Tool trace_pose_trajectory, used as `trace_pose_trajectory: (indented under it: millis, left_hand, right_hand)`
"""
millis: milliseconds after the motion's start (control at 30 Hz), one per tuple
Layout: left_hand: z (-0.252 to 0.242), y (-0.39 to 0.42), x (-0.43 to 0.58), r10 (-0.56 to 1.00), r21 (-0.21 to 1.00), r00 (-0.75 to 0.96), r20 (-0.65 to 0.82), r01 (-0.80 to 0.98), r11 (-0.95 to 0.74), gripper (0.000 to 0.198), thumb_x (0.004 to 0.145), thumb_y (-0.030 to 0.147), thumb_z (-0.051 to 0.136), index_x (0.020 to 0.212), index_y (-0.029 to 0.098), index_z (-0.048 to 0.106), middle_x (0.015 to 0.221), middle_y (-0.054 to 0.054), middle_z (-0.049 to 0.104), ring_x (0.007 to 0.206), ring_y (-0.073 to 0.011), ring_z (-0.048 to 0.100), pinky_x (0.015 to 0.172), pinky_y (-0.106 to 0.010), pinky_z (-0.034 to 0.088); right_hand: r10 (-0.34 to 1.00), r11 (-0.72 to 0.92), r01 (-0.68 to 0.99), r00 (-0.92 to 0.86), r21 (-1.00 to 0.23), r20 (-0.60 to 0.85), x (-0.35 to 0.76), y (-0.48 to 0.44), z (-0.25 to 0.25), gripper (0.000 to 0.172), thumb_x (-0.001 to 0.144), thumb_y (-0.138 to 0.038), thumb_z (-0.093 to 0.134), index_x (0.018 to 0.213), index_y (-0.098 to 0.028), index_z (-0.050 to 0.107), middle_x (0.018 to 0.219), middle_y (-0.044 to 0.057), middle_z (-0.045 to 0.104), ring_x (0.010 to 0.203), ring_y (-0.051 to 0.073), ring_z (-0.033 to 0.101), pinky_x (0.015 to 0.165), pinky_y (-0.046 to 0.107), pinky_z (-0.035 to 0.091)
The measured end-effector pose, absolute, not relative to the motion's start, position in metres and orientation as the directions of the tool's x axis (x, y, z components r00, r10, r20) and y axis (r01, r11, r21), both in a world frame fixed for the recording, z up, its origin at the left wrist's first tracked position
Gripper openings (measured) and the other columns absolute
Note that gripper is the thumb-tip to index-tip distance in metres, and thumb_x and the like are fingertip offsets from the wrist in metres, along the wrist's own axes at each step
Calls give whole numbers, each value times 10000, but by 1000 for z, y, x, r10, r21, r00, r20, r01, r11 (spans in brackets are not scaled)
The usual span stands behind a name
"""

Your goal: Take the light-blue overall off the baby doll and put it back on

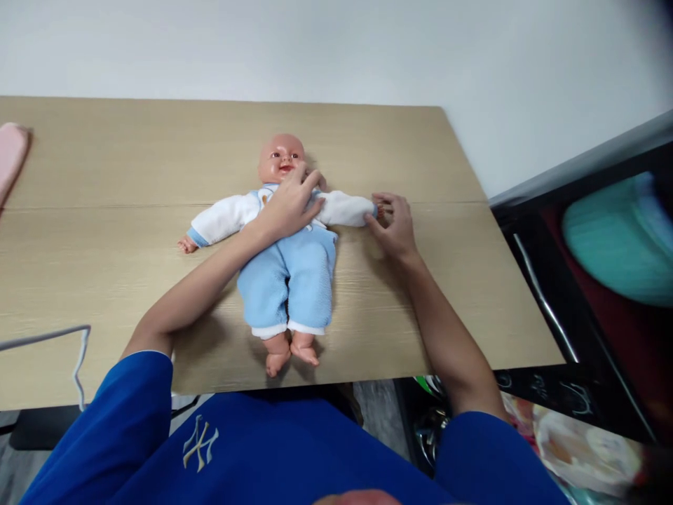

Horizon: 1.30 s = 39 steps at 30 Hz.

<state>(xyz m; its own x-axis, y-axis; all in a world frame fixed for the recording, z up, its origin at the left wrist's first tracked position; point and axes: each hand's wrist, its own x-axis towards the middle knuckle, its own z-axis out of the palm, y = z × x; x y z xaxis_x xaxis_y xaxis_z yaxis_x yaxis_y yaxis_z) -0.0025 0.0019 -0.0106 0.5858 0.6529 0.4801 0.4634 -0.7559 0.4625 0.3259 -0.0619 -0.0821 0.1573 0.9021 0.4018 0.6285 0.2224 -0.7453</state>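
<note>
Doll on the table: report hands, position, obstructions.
Left hand on doll, right hand at its sleeve. Doll face-up, arms spread. Pink object far left, out of the way.

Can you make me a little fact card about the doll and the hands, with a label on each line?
Doll: lying face up on the table, arms spread
Sleeves: white, with blue cuffs
Trousers: light blue, with white hems
Feet: bare
Left hand: over the doll's chest and shoulder
Right hand: at the end of one sleeve, by the doll's hand
Far left: something pink, partly out of view
</note>
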Motion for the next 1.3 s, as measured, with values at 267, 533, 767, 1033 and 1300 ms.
trace_pose_trajectory:
  millis: [267,533,767,1033,1300]
  left_hand:
    - [21,-50,0,547,199,791,273,510,-837,365,1150,478,595,1195,174,792,1243,-212,777,1268,-444,648,1156,-631,470]
    - [19,-52,6,653,266,734,185,603,-753,463,1164,549,536,1227,152,766,1189,-226,797,1273,-449,660,1174,-616,455]
    - [9,-38,11,776,456,615,139,656,-601,245,1117,334,577,1278,175,670,1183,-163,809,1204,-378,731,1200,-547,455]
    - [16,-52,12,758,318,609,235,689,-652,396,995,112,577,1370,168,691,1482,-235,689,1445,-442,594,1237,-598,483]
    - [22,-47,18,739,304,627,247,674,-674,534,1014,259,744,1527,156,640,1623,-263,593,1559,-477,522,1335,-634,434]
  right_hand:
    - [817,549,632,-267,-546,512,259,-97,-56,236,1095,-477,714,1242,-309,793,1333,119,830,1334,400,740,1275,675,515]
    - [946,288,61,-174,-956,274,246,-75,-87,517,1006,-796,809,1093,-321,626,942,-2,697,910,252,706,927,418,639]
    - [922,375,441,-88,-816,377,221,-83,-92,369,1147,-660,655,1152,-292,659,966,39,682,905,267,664,917,445,595]
    - [859,428,750,-163,-505,485,272,-81,-78,426,1048,-589,791,1297,-250,718,1305,177,751,1278,422,696,1215,665,531]
    - [880,436,703,-205,-561,427,356,-55,-80,672,898,-746,899,1338,-256,769,1371,178,818,1321,421,753,1229,681,576]
